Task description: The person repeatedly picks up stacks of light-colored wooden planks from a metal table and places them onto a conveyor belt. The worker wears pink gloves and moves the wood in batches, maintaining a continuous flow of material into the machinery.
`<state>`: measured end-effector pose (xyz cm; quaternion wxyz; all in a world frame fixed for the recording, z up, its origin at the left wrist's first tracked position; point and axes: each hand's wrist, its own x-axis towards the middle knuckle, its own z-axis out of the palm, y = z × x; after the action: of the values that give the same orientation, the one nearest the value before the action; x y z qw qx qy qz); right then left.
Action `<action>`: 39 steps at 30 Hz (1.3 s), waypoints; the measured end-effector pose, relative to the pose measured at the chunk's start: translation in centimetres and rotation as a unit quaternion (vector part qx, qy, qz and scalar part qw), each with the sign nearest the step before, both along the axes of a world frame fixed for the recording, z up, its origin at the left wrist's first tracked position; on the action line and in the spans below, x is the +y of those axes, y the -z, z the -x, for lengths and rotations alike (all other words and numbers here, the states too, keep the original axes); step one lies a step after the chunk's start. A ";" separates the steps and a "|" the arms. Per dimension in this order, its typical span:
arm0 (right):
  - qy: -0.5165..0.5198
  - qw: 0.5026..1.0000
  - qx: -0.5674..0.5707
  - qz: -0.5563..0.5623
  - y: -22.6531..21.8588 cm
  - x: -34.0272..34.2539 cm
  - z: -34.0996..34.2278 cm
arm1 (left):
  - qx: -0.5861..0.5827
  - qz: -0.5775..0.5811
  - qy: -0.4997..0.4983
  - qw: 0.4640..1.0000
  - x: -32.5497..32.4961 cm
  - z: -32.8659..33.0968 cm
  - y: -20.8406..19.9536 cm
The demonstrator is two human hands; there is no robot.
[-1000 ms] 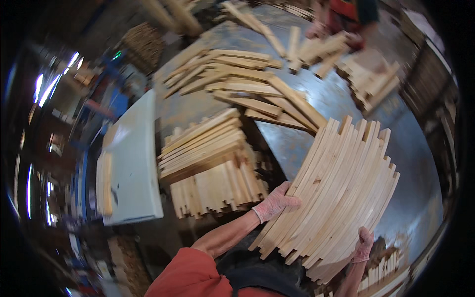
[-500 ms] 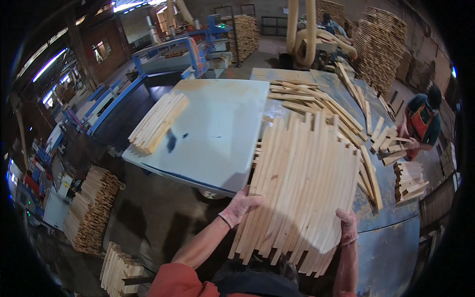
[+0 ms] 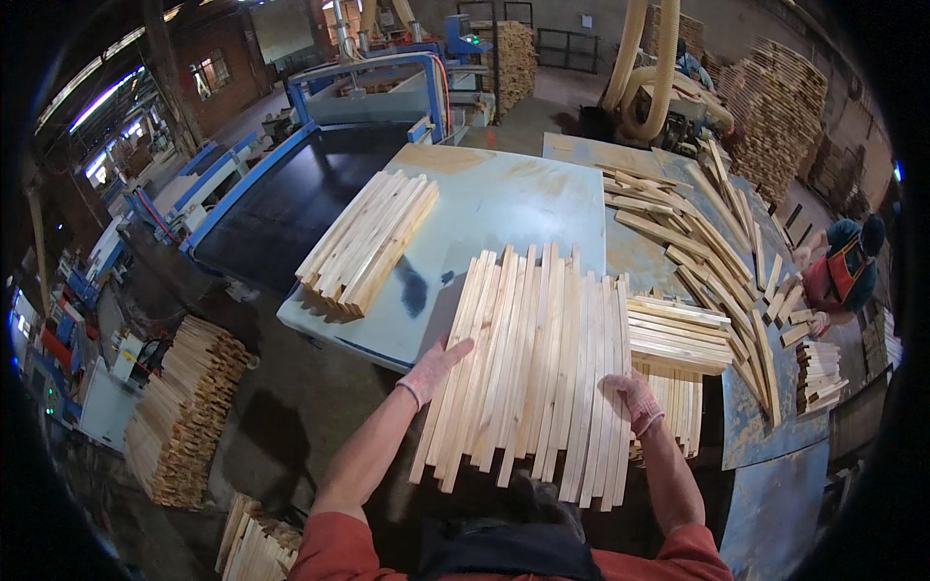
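Between my two gloved hands I hold a wide bundle of pale wooden strips (image 3: 533, 358), laid side by side with uneven ends. My left hand (image 3: 438, 370) is closed on the bundle's left edge, its thumb on top. On the opposite edge my right hand (image 3: 636, 399) grips with the thumb over the strips; its other fingers are partly hidden. The bundle's far end overlaps the pale blue tabletop (image 3: 523, 184) in view, but I cannot tell whether it touches. A smaller stack of strips (image 3: 373, 237) lies on that tabletop, toward the left.
Right of the bundle sits another stack of strips (image 3: 678, 334). Loose strips (image 3: 717, 252) are scattered over the worn bench beyond, where a co-worker (image 3: 843, 266) handles short pieces. A blue-framed machine with a black belt (image 3: 310, 184) adjoins the tabletop. Piled strips (image 3: 184, 416) stand at lower left.
The bundle has moved left in my hands, toward the pale blue tabletop. The stack at its right has come into sight. My view has shifted a little, and both hands keep their grip.
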<state>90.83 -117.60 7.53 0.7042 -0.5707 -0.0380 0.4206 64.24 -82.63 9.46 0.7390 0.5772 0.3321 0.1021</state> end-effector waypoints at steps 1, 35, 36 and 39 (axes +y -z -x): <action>0.004 1.000 0.001 -0.009 0.3 1.4 -0.5 | -0.004 -0.037 0.006 0.999 1.9 -1.0 -0.4; 0.047 0.996 0.010 -0.077 -0.2 63.9 14.2 | 0.355 -0.460 -0.052 0.812 79.5 16.9 -3.4; 0.063 0.997 0.009 -0.039 -0.3 66.9 16.0 | 0.366 -0.471 -0.052 0.801 82.1 18.6 -3.4; 0.067 0.996 -0.020 -0.052 -0.4 76.1 21.4 | 0.386 -0.481 -0.047 0.786 90.4 24.0 -3.8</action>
<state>69.43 -41.54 7.93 0.7588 -0.5430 -0.0357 0.3580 40.26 7.79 13.24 0.1702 0.8324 0.5248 0.0518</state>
